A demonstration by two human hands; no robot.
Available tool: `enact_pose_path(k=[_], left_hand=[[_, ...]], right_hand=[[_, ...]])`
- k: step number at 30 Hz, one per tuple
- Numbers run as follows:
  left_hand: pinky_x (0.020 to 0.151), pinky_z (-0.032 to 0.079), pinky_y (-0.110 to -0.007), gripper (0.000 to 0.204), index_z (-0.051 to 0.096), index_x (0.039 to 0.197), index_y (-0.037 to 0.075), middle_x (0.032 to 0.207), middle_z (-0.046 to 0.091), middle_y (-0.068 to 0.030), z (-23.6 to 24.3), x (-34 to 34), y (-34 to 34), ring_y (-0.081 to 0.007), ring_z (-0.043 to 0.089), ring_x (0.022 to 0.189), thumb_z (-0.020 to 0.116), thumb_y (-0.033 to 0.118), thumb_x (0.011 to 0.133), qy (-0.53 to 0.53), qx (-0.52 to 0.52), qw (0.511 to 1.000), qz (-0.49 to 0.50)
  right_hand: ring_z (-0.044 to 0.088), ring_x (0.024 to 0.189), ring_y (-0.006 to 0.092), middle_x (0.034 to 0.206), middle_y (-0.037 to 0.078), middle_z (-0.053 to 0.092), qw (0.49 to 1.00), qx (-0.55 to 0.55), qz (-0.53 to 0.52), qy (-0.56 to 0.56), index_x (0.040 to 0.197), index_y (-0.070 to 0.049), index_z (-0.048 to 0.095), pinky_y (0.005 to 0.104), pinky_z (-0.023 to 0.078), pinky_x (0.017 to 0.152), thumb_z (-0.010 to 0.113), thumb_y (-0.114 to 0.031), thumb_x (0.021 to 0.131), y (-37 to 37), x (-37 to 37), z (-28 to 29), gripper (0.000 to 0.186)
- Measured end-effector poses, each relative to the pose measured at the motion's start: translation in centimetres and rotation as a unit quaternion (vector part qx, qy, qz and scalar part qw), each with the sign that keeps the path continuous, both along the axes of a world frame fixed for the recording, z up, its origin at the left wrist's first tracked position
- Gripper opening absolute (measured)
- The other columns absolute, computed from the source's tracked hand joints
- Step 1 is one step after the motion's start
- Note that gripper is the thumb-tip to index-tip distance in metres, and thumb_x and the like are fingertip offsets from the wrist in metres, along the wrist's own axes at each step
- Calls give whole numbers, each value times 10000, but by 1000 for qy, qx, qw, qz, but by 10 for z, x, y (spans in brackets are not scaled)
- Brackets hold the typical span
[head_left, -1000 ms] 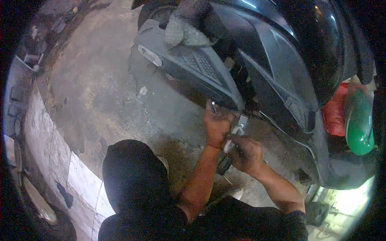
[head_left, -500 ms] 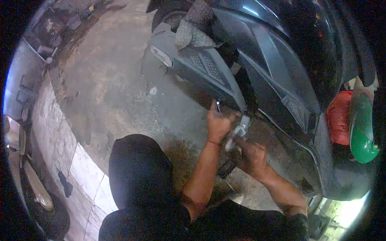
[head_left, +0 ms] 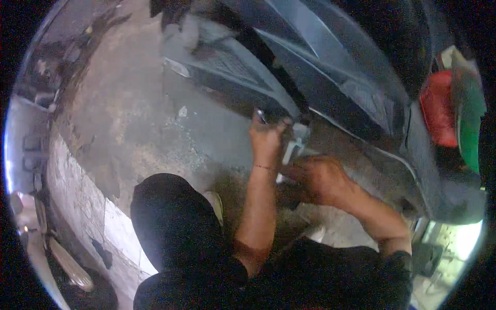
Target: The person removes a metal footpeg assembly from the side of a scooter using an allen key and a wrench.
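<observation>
A dark scooter-like vehicle (head_left: 330,67) fills the upper right. Along its side runs a long grey panel (head_left: 227,67) with a textured patch. At the panel's near end, my left hand (head_left: 266,142) is closed, thumb up, with a small shiny metal bit showing at its fingers; what it grips is mostly hidden. Just right of it a pale metal piece (head_left: 293,151) stands out below the panel's tip. My right hand (head_left: 323,181) is closed around the lower end of that piece, its fingers blurred. The exact kind of the piece cannot be made out.
My black-clad knee (head_left: 170,222) rises at lower left. Stained concrete floor (head_left: 129,103) lies left of the vehicle, with white tiles (head_left: 121,232) bordering it. A red bundle (head_left: 439,108) and a green rounded thing (head_left: 469,124) are at far right.
The view has shifted, so the vehicle and panel sit higher and further left in the picture. Both hands stay at the panel's near end. The right hand has turned, with its fingers pointing more leftward.
</observation>
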State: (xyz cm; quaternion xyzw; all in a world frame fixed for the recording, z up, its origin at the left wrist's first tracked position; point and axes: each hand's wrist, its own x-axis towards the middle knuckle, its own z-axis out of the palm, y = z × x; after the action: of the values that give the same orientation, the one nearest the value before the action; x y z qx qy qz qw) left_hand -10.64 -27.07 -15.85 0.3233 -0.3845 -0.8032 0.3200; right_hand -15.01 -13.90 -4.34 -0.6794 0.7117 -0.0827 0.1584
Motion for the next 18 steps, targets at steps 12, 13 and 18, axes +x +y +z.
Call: enact_pose_path(k=[12,13,18], left_hand=[[715,517,-332,626,373,1280,-21,1082,594,-140,9,-5,6,-246,605,881,663,-58,726,-44,-16,999,6],[778,490,-334,623,382,1275,-18,1089,591,-128,11,-4,7,-238,586,918,663,-61,722,-28,4,1000,12],[815,466,-323,560,429,1228,-27,1096,588,-116,12,-2,2,-228,566,965,662,-58,720,-84,-21,996,1]], right_hand=[[618,649,258,741,86,598,996,-13,-73,-48,1244,-161,517,388,514,572,679,-284,756,5,-10,-8,529],[615,665,256,752,82,587,998,22,-8,-54,1240,-169,516,387,513,582,670,-273,760,4,-9,-8,514],[611,726,245,800,63,573,994,-8,58,-90,1229,-169,510,371,514,613,662,-248,736,2,-5,-15,521]])
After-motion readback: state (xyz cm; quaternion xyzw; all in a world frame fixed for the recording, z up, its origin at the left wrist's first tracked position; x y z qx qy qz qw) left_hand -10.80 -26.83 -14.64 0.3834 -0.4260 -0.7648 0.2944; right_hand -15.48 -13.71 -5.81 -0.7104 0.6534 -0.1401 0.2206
